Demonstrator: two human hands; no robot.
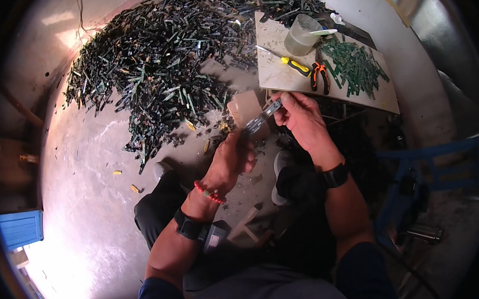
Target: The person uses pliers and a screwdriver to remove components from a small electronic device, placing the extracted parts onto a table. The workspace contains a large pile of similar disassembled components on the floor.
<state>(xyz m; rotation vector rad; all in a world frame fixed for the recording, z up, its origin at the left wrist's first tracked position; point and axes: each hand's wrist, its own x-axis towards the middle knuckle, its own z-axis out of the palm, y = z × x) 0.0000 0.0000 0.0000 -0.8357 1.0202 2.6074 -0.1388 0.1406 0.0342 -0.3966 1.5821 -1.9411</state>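
Where the narrow, dark and silvery flat strip [261, 118] is in the head view: slanting between the left hand [231, 155] and the right hand [305, 120], its far end to the right.
Left hand: curled closed on the strip's near end, fingertips partly hidden; a red beaded bracelet [209, 193] circles the wrist.
Right hand: thumb and fingers pinched together on the strip's far end.
Behind the strip: a brown, block-shaped piece [246, 105].
Far right: a pale, flat surface [276, 75] carrying a cloudy plastic cup [299, 40], a yellow-and-black-handled screwdriver [296, 66], orange-and-black-handled pliers [321, 79] and a pile of thin green strips [355, 66].
Far left: a large, spreading heap of dark strips [162, 64] on the grey floor [95, 158].
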